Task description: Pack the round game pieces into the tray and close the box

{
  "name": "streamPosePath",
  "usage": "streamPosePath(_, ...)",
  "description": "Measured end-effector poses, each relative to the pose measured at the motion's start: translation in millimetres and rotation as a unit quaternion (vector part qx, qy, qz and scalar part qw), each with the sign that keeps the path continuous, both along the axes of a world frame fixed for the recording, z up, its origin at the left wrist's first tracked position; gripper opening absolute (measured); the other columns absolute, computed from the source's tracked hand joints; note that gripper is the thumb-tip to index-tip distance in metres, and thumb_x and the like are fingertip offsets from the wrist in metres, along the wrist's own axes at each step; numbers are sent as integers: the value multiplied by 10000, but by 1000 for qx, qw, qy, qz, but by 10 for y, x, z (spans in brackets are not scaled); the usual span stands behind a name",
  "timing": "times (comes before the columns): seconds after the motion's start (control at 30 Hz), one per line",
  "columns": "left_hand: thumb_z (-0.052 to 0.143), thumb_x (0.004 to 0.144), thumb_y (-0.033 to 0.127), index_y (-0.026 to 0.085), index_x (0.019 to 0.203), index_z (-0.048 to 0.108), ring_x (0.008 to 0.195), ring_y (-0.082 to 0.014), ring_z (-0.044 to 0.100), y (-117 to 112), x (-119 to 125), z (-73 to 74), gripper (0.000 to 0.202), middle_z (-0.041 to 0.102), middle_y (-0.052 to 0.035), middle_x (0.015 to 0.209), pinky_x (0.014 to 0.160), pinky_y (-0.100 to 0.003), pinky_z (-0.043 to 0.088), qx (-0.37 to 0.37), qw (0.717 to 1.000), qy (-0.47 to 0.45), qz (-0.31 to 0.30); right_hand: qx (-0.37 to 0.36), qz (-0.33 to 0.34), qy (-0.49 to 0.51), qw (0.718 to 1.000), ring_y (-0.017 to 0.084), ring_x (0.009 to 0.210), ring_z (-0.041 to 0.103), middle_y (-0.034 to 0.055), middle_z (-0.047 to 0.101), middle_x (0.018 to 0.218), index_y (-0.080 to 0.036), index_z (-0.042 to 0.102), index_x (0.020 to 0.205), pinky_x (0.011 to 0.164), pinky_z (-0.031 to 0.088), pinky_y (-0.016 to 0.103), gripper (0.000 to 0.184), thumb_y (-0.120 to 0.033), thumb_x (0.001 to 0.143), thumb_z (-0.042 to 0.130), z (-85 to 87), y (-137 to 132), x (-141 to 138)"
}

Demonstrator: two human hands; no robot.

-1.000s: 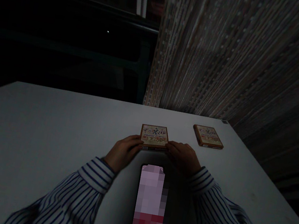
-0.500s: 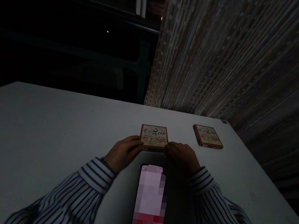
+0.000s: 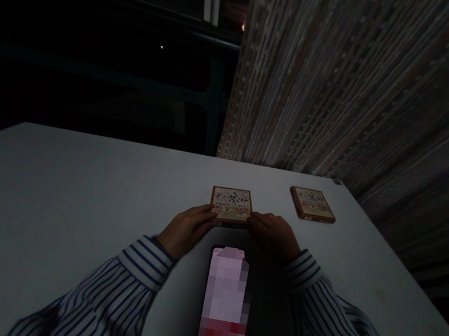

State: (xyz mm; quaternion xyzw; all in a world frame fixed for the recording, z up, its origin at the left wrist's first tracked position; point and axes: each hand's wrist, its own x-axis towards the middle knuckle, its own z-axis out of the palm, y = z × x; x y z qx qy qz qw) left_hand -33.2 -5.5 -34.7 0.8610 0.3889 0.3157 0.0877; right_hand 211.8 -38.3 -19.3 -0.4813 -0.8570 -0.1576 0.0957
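Observation:
A flat, square Chinese chess box (image 3: 232, 204) with dark lettering and a brown edge lies on the white table in front of me. My left hand (image 3: 188, 228) grips its near left corner, fingers closed along the edge. At the near right corner, my right hand (image 3: 273, 234) holds the same box. Both thumbs rest near its front side, and the undersides of my fingers are hidden. Between my forearms lies a phone (image 3: 224, 301) with a lit pink screen, its picture blurred into blocks.
A second box of the same look (image 3: 313, 204) lies at the far right of the white table (image 3: 81, 212). Behind the table hangs a string curtain (image 3: 309, 79). To the left of it, the background is very dark.

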Motion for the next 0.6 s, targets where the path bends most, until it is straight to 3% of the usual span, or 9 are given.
streamPosePath(0.6,450,825,295,139,988,629,1004,-190,572,-2,5,-5,288,590,-120,1126,889,-338,466,7,999,30,6,-32,-5,-17,999,168,852,531,58,579,1121,-216,558,1048,650,344,271,233,-260,855,435,-2,11,-10)
